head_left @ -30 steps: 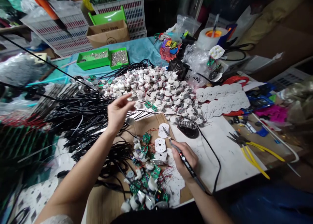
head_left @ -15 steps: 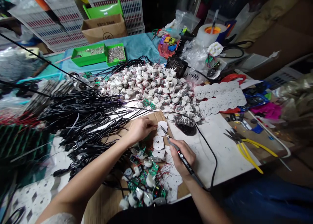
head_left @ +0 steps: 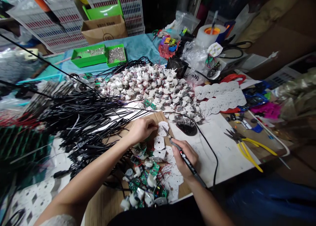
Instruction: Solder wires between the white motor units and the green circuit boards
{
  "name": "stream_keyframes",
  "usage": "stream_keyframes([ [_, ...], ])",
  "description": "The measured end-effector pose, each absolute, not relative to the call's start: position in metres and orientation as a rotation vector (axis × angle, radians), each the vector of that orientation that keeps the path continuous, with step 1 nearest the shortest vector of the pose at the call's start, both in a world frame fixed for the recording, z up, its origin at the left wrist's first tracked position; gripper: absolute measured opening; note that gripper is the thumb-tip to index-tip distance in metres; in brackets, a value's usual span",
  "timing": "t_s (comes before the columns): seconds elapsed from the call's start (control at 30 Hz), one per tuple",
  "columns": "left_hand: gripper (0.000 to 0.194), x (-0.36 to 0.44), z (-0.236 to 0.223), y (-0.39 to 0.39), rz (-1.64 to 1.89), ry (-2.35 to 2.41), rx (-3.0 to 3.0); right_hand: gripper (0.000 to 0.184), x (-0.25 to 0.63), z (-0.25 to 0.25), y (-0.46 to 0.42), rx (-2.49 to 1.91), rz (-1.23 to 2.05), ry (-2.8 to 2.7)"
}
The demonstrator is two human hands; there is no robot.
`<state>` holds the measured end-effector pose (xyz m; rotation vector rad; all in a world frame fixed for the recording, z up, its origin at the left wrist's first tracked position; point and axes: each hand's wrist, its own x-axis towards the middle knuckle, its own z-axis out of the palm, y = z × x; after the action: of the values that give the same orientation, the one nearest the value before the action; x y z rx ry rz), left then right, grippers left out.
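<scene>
My right hand (head_left: 185,155) grips a soldering iron (head_left: 188,165) with a dark grey handle and a small red light. Its tip rests at, or just above, a white circuit board (head_left: 163,128) lying on the brown cardboard. At that board's left edge my left hand (head_left: 143,130) is pinched closed on what looks like a thin red wire, mostly hidden by the fingers. Nearer to me lie more white boards (head_left: 159,143). Below the hands is a heap of green circuit boards (head_left: 154,169) and white motor-like parts with red wires.
Beyond the hands rises a large pile of small white parts (head_left: 148,82). Black cables (head_left: 84,110) crowd the left. A coiled iron stand (head_left: 186,125) sits right of the board, yellow-handled pliers (head_left: 247,150) farther right. Green trays (head_left: 90,56) stand at the back.
The view has shifted very slightly. Both hands keep almost the same pose, with the iron's tip still at the white circuit board.
</scene>
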<state>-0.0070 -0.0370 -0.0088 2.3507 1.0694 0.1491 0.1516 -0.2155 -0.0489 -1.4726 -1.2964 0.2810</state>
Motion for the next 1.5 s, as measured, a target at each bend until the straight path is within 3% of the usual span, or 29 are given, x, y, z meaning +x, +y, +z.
stream_keyframes([
  [0.53,0.018,-0.009,-0.027,-0.026,0.049,0.792,2.374,0.02,0.147,-0.042,-0.215,-1.489,0.291,-1.315],
  [1.5,0.016,0.002,-0.029,-0.033,0.036,1.013,2.317,0.017,0.149,-0.047,-0.213,-1.521,0.353,-1.308],
])
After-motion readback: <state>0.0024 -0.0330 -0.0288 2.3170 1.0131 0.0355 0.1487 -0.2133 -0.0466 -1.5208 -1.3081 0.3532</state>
